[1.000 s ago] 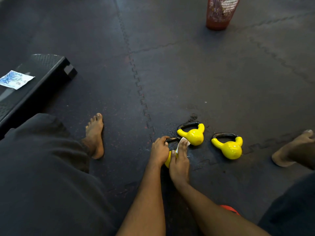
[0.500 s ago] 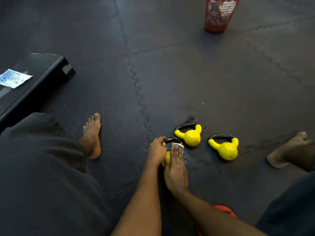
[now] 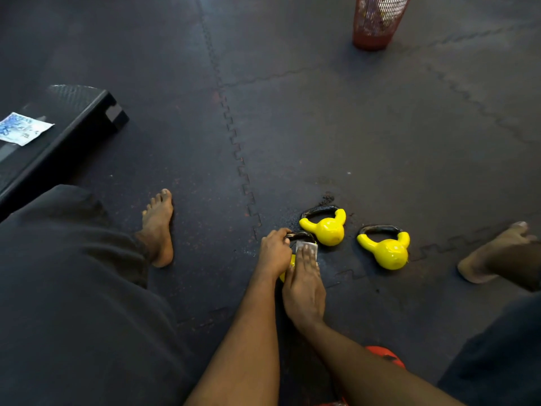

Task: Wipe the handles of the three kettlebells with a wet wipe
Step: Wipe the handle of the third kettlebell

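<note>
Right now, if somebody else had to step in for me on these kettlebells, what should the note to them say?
Left hand: grips the black handle of the nearest kettlebell, steadying it on the floor mat.
Right hand: fingers straight, pressing the wet wipe onto the right side of that handle.
The middle kettlebell and the right kettlebell stand free on the mat, to the right.
Done: the nearest handle is mid-wipe. Whether the other two handles were wiped cannot be told.
Left: finish this handle, then do any handle not yet wiped.
</note>
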